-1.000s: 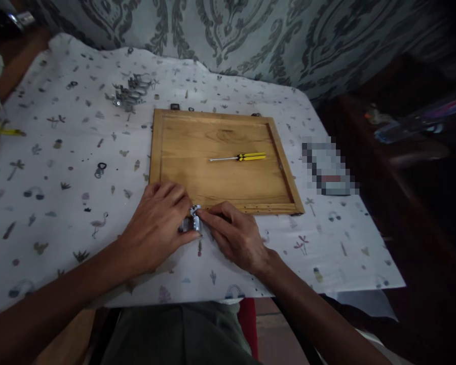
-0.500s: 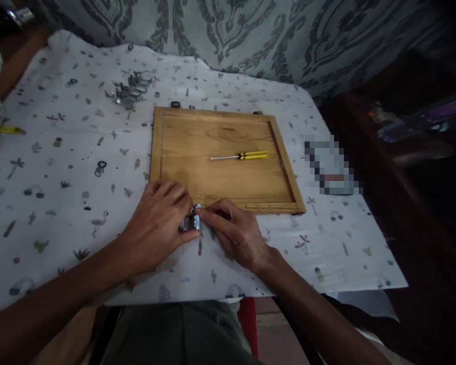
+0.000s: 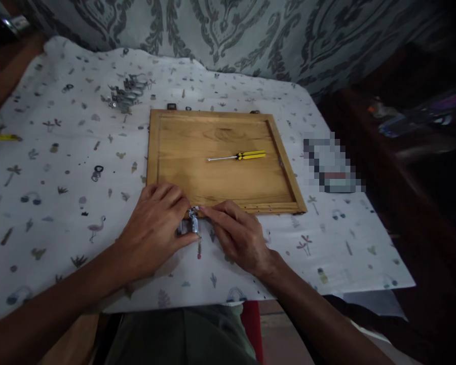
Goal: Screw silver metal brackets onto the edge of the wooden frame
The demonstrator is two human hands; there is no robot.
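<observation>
A wooden framed panel (image 3: pixel 224 177) lies flat on the cloth-covered table. At its near edge stands a small silver metal fitting (image 3: pixel 193 221), like a latch or hinge; its exact kind is unclear. My left hand (image 3: pixel 157 225) is closed on this fitting, thumb below and fingers over the panel's edge. From the right, my right hand (image 3: pixel 237 230) pinches with its fingertips at the fitting's upper end. Whatever is between those fingertips is too small to make out. A screwdriver (image 3: pixel 237 156) with a yellow and black handle rests on the panel.
Several silver metal fittings (image 3: pixel 125 94) lie in a pile at the back left. Two small dark pieces, one a dark fitting (image 3: pixel 171 106), sit along the panel's far edge. A blurred-out object (image 3: pixel 332 165) is on the right, a yellow item (image 3: pixel 7 137) at far left.
Both hands stay at the panel's near edge. The metal fitting has tilted slightly, and the right fingertips have shifted a little. The whole view has moved slightly.
</observation>
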